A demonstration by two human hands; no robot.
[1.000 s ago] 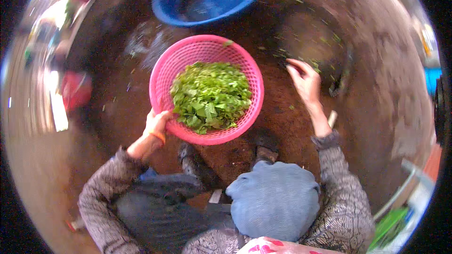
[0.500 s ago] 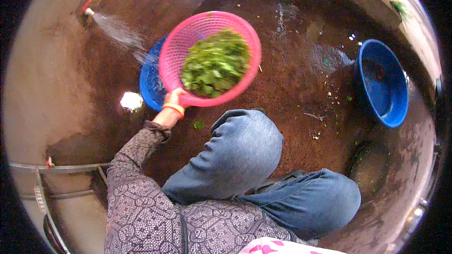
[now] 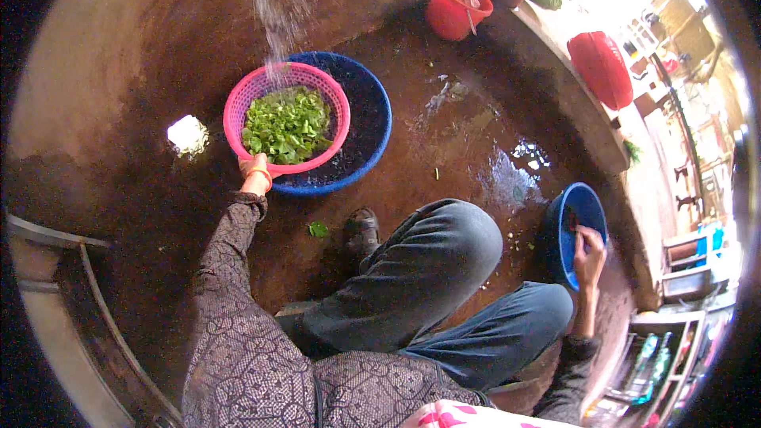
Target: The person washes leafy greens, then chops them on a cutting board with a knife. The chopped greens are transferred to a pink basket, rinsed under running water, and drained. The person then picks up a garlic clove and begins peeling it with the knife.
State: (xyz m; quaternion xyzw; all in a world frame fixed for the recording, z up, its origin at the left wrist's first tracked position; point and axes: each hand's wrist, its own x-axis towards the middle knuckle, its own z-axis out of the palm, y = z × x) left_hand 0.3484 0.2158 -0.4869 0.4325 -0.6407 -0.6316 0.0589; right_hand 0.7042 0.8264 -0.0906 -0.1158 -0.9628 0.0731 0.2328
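Note:
My left hand [image 3: 255,170] is closed on the near rim of a pink plastic colander [image 3: 230,117]. Chopped leafy greens [image 3: 287,128] fill much of the colander, and a stream of water [image 3: 276,4] falls onto its far side. Beneath the colander, showing to its right, is a wide blue basin [image 3: 386,120] with a dark inside. At the right, my right hand [image 3: 589,255] reaches over a second blue basin [image 3: 560,234] with curled fingers. A small dark red thing shows in that basin by the fingertips; what the fingers hold cannot be made out.
A red bucket [image 3: 456,12] stands at the back beside a low ledge [image 3: 547,51], with a red container [image 3: 600,70] farther right. Water puddles [image 3: 511,178] and a green leaf [image 3: 318,229] lie on the brown floor. A metal frame [image 3: 59,234] is at lower left.
The view has turned to the right. The colander has moved to the left side of the blue basin and into the water stream. My right hand has appeared at the right basin.

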